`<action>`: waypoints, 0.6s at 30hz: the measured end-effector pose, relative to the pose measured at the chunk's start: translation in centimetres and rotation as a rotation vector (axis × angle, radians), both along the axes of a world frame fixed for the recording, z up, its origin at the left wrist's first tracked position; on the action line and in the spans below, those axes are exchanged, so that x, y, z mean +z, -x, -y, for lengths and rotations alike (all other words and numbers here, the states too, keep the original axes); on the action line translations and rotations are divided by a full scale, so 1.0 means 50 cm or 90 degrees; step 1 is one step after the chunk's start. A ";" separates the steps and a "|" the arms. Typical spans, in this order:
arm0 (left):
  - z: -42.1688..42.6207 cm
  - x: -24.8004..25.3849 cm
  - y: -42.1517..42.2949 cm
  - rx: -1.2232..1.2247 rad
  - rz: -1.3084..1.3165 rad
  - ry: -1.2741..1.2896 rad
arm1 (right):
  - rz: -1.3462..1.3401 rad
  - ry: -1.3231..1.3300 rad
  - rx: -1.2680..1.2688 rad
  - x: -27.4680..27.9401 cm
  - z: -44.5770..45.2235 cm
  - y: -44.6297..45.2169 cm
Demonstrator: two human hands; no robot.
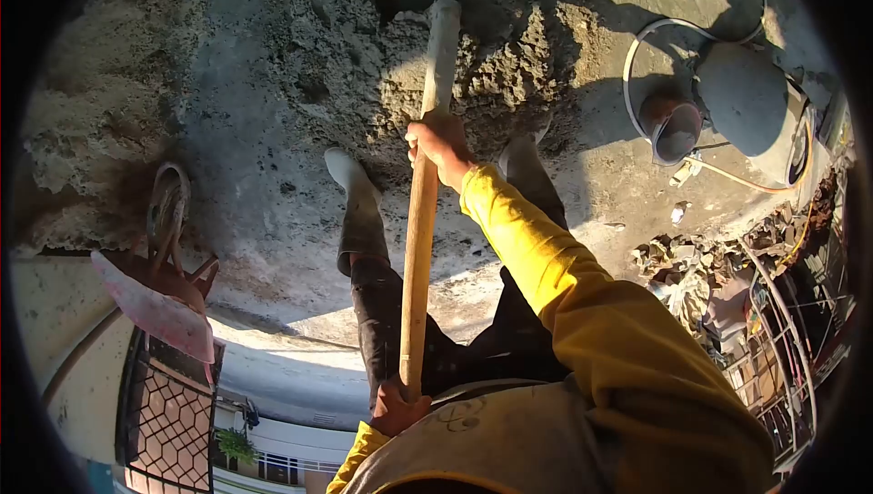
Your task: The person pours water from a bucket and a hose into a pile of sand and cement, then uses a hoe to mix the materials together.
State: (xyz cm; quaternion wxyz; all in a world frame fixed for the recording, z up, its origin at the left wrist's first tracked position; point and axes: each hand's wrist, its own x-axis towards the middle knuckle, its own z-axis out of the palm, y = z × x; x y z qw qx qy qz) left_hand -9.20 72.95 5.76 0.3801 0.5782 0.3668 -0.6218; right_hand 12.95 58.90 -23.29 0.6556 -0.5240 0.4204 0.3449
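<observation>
My right hand (441,146), in a yellow sleeve, is wrapped round the upper part of a long wooden handle (419,267). Close to my waist, my left hand (397,408) grips the handle's lower end. The far end of the handle is grey and coated. It reaches over a rough heap of grey, wet-looking material (518,66); any tool head there cannot be made out in the shadow. My boots stand apart on the near side of the heap, one on each side of the handle.
A reddish wheelbarrow (164,312) is at the left. A bucket (678,133), a rounded grey container (741,98) and a looping hose (629,75) are at the right. Rubble (691,253) and a metal rack (773,357) lie at the lower right. A lattice gate is at the lower left.
</observation>
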 end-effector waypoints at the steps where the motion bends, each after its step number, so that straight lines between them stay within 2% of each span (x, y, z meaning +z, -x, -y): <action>1: -0.024 0.037 0.034 -0.060 0.036 0.007 | -0.070 -0.016 -0.016 0.045 0.017 0.032; 3: -0.056 0.063 0.058 -0.116 0.071 0.009 | -0.157 -0.050 -0.122 0.131 0.067 0.061; 5: -0.067 0.076 0.070 -0.079 0.163 0.051 | -0.121 -0.055 -0.164 0.178 0.140 0.055; 6: -0.064 0.054 0.027 -0.150 0.140 0.101 | -0.092 -0.034 -0.185 0.187 0.185 0.043; 7: -0.056 0.016 0.008 -0.154 0.151 0.105 | -0.108 0.001 -0.224 0.178 0.236 0.023; 8: -0.040 -0.045 -0.020 -0.213 0.269 0.106 | -0.076 0.009 -0.260 0.158 0.296 -0.005; 9: -0.017 -0.114 -0.090 -0.251 0.246 0.143 | -0.040 0.028 -0.258 0.134 0.355 -0.043; 10: 0.005 -0.187 -0.146 -0.278 0.346 0.168 | -0.046 0.024 -0.289 0.094 0.415 -0.086; 11: 0.030 -0.246 -0.206 -0.277 0.391 0.172 | 0.050 0.041 -0.239 0.072 0.453 -0.126; 13: 0.036 -0.312 -0.293 -0.296 0.442 0.182 | 0.116 0.038 -0.195 -0.040 0.528 -0.167; 15: -0.039 -0.232 -0.321 -0.314 0.423 0.148 | 0.131 0.014 -0.261 -0.075 0.403 -0.124; 16: -0.097 -0.197 -0.296 -0.334 0.363 0.092 | -0.025 -0.090 -0.326 -0.098 0.321 -0.083; 17: -0.181 -0.206 -0.236 -0.337 0.323 0.076 | 0.004 -0.040 -0.327 -0.122 0.229 -0.027; 18: -0.258 -0.211 -0.205 -0.336 0.279 0.057 | 0.002 -0.055 -0.374 -0.056 0.128 0.006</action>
